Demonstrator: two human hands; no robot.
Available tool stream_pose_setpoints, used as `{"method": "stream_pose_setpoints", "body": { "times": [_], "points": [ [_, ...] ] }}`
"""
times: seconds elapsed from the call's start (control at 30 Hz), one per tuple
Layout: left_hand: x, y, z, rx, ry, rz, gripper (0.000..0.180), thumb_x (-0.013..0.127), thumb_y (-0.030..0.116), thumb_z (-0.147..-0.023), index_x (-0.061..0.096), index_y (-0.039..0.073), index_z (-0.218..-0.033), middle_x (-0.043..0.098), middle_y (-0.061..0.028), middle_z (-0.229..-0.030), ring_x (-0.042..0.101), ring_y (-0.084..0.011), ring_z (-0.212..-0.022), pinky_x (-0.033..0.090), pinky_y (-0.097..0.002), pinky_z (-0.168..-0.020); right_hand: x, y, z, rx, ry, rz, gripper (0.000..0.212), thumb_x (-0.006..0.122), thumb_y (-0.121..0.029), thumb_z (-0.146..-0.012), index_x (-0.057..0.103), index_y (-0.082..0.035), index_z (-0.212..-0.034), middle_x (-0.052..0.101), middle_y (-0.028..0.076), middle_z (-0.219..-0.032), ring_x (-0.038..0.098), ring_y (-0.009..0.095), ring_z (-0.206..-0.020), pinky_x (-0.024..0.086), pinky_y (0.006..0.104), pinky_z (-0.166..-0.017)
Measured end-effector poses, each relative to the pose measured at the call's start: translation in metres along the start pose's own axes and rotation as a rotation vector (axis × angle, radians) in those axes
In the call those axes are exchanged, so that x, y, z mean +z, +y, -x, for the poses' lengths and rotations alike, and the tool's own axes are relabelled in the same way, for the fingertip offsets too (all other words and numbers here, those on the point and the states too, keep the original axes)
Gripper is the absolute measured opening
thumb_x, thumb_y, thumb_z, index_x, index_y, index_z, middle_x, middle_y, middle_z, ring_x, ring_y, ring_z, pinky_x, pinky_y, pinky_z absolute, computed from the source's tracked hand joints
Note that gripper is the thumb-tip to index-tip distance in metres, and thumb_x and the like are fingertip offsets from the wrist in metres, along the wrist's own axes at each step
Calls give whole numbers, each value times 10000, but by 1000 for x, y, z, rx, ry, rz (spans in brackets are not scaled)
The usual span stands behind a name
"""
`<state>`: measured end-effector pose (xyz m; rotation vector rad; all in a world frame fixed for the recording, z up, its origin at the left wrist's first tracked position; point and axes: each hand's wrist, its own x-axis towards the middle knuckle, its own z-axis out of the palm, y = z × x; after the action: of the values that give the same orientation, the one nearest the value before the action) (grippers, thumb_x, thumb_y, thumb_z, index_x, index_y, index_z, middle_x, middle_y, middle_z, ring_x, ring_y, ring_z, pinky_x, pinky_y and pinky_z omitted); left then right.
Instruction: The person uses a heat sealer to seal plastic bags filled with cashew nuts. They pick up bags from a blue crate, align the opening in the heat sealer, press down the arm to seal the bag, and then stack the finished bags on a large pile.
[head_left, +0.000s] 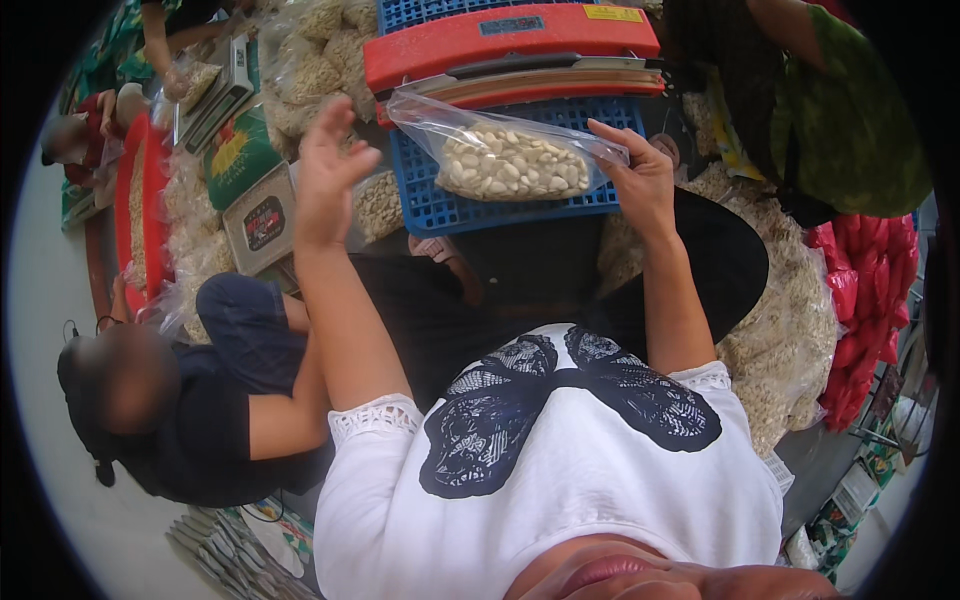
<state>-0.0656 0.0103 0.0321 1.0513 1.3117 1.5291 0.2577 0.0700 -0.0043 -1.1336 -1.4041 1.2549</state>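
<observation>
A clear plastic bag of pale flat beans or seeds [515, 165] lies in front of me on a blue plastic crate [425, 200]. My right hand [645, 180] pinches the bag's right end between thumb and fingers. Raised at the left, apart from the bag, my left hand [330, 175] has its fingers spread and holds nothing. The bag's loose left corner stands up against a long red bag sealer [510, 45], which rests on the crate just beyond it.
Filled clear bags [310, 70] are heaped at the left, by a scale [265, 215]. A person in black [190, 420] sits at my left; others work beyond, near a red tub [150, 210]. More filled bags [780, 330] and red packages [865, 300] are piled at the right.
</observation>
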Motion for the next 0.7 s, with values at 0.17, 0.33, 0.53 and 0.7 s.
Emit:
{"method": "stream_pose_setpoints", "body": {
  "times": [0.17,0.33,0.53,0.7],
  "points": [
    [39,-68,3,-98,-174,9,710,756,173,-755,409,20,-1355,477,-142,-1346,451,-190,-1220,337,-343,-1014,-4,17,-9,-93,-61,56,202,639,-80,-869,683,-42,-1062,593,-16,-801,508,57,-722,404,189,-648],
    [60,-106,-5,75,177,211,242,637,138,-885,569,32,-1092,611,-37,-939,547,-101,-849,423,-228,-789,0,18,-3,-81,33,-175,196,622,-44,-870,672,0,-1055,619,25,-811,519,76,-711,410,185,-648],
    [93,-69,15,160,382,456,164,628,183,-901,528,56,-876,440,40,-642,360,-27,-512,272,-180,-459,2,-22,16,-532,217,64,157,588,16,-873,666,25,-1009,579,11,-769,505,55,-683,415,187,-626],
    [98,-85,-8,-90,395,454,132,656,163,-875,564,85,-822,466,42,-600,339,-35,-433,232,-204,-385,10,20,-22,-276,319,-274,145,608,-94,-906,668,-1,-999,574,-6,-710,474,33,-607,377,181,-548]
  ]
}}
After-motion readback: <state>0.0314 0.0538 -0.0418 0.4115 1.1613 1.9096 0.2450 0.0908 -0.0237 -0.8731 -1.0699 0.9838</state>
